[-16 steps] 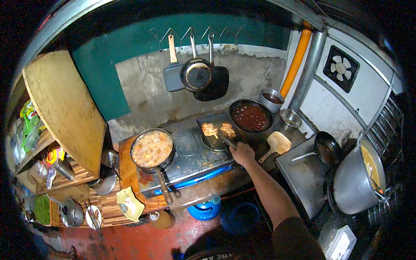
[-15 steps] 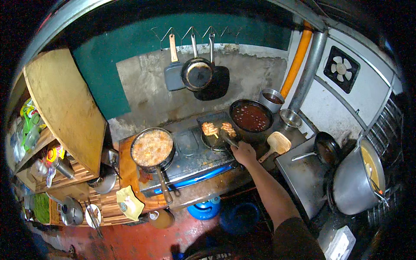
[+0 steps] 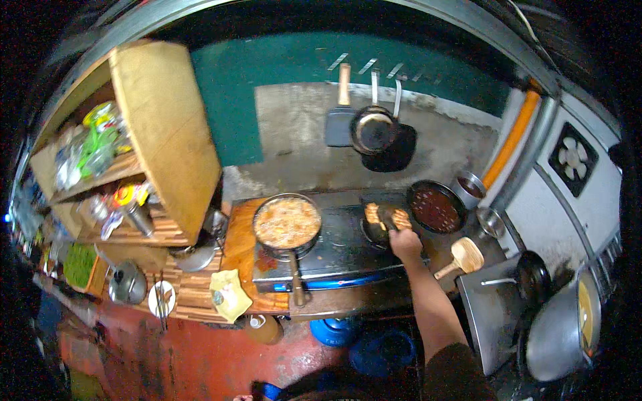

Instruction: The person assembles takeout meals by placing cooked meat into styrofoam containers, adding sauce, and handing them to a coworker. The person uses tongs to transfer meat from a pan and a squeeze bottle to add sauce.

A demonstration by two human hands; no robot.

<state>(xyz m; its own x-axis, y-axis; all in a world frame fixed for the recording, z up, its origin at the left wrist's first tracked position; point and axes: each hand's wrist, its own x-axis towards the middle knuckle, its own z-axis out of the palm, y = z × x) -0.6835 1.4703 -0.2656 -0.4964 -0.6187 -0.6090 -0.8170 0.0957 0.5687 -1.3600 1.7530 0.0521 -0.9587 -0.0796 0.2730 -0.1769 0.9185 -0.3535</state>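
Note:
My right hand (image 3: 405, 246) is closed round the handle of a dark utensil (image 3: 386, 217), whose working end reaches over the small black pan on the stove's right burner. Whether it is tongs or a turner, I cannot tell. Browned meat pieces (image 3: 372, 212) lie in that pan, partly covered by the utensil. On the left burner, a frying pan (image 3: 295, 258) holds pale food in bubbling oil. A small skin-toned patch at the lower edge, beside something blue, seems to be part of my left hand (image 3: 243, 398); its fingers are hidden.
Right of the stove stand a pan of dark red sauce (image 3: 437, 208), a saucepan (image 3: 471, 184) and a wooden paddle (image 3: 467, 255). A large pot (image 3: 555, 341) is at far right. A yellow dish (image 3: 231, 296) lies left, beneath a wooden shelf (image 3: 164, 134). Pans hang on the wall.
The view has swung left, so the scene sits farther right. My right hand has brought the utensil in over the meat, between the pieces. A skin-toned patch now shows at the lower edge.

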